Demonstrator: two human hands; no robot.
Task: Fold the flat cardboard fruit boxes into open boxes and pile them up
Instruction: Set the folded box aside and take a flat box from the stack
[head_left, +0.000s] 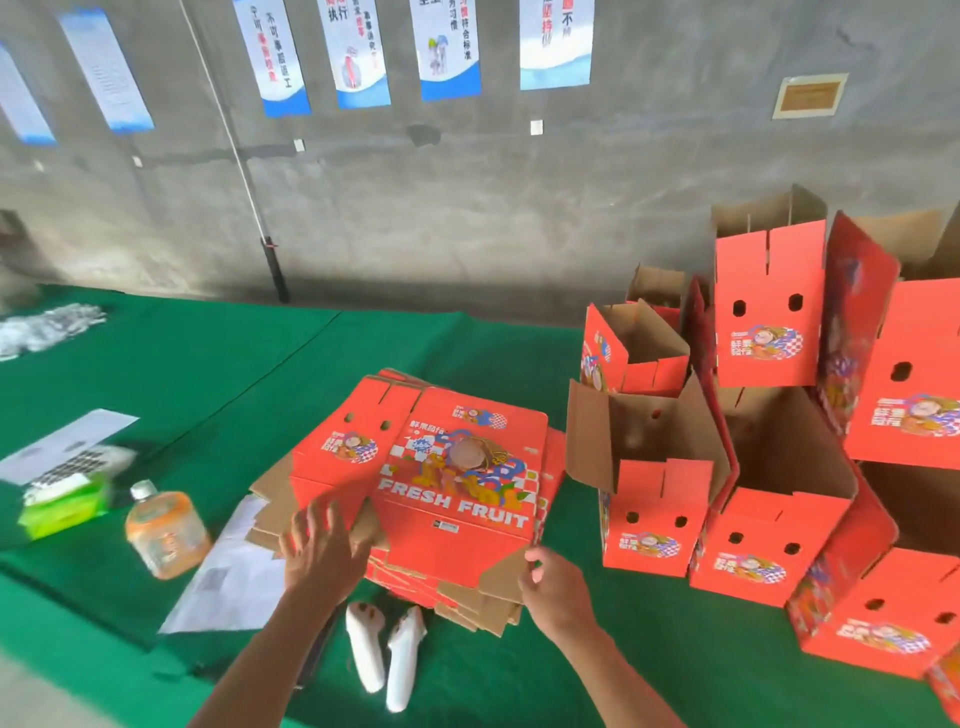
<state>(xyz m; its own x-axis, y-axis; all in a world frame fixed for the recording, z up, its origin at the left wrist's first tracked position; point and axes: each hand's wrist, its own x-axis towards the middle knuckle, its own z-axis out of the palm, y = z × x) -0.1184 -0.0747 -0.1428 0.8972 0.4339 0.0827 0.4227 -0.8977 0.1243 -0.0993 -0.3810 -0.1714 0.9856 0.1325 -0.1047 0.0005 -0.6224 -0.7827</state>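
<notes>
Both hands are down at the stack of flat boxes (452, 483) in the middle of the green desk (208, 374). The top flat box (457, 467), red print up with FRESH FRUIT facing the person, lies just ahead of both hands, its long axis running left to right.

The left hand (322, 551) has fingers spread and relaxed, touching the near-left brown flaps; that grip is apart and holds nothing. The right hand (553, 582) is curled at the near-right corner flap, thumb and fingers seeming to pinch the cardboard edge. So the right hand looks the nearer to a real hold, and the lift likely starts from that corner, toward the person.

The pile of folded boxes (753, 493) stands well off to the right, open tops up, several deep. That is probably where this one goes once it is squared up.

A drink bottle (166, 535) stands left of the stack, 2 white controllers (384, 654) just near of it.
</notes>
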